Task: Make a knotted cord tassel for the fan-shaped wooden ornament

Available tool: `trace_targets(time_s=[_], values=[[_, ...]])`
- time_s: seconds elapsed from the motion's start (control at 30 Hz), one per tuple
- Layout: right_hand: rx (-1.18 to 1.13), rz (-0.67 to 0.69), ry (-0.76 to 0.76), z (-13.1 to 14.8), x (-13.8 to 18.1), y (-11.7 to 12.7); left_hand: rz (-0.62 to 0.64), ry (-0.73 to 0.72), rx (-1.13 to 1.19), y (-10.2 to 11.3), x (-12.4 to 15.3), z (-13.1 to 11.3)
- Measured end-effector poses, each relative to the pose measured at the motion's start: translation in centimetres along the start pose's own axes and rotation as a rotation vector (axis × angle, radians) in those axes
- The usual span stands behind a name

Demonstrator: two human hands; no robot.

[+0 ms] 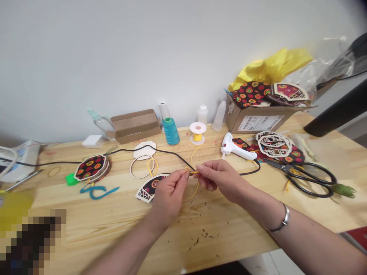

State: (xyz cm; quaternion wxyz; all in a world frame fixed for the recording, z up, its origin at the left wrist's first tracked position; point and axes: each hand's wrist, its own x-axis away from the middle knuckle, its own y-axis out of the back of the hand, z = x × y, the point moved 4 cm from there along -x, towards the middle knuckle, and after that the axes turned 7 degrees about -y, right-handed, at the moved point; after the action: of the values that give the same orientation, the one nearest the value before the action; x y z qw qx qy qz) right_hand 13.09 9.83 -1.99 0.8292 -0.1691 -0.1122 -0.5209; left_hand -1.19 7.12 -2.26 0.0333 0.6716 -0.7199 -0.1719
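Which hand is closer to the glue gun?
Right. The right hand is just in front of the glue gun; the left hand is farther off, to its left.

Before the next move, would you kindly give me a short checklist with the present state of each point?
1. Left hand pinching the yellow cord: ok, a small loop shows at its fingertips.
2. Right hand on the same cord: ok, pinched close beside the left.
3. Spool upright with cord left on it: ok.
4. Black cable well away from the fingers: not ok, it runs close behind them in this view; whether they touch, cannot tell.
5. Glue gun cool: cannot tell.
6. Scissors set down: ok, lying at the right side of the table.
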Motion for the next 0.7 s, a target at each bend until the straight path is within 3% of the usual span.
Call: trace_targets(time_s=[0.13, 0.27, 0.5, 0.7], values=[[0.085, -0.166, 0.152, 0.6, -0.2, 0.6, -0.015, 0.298, 0.378, -0.4, -0.1, 1.3], [0.128, -0.174, 0.212, 0.4, -0.4, 0.6, -0.048, 0.432, 0.574, -0.8, -0.2, 1.6], [0.236, -0.165, 0.396, 0.8, 0.1, 0.2, 0.019, 0.405, 0.568, -1.0, 0.1, 1.2], [0.261, -0.178, 0.429, 1.1, 0.3, 0.2, 0.088, 0.247, 0.367, -0.8, 0.2, 1.2]])
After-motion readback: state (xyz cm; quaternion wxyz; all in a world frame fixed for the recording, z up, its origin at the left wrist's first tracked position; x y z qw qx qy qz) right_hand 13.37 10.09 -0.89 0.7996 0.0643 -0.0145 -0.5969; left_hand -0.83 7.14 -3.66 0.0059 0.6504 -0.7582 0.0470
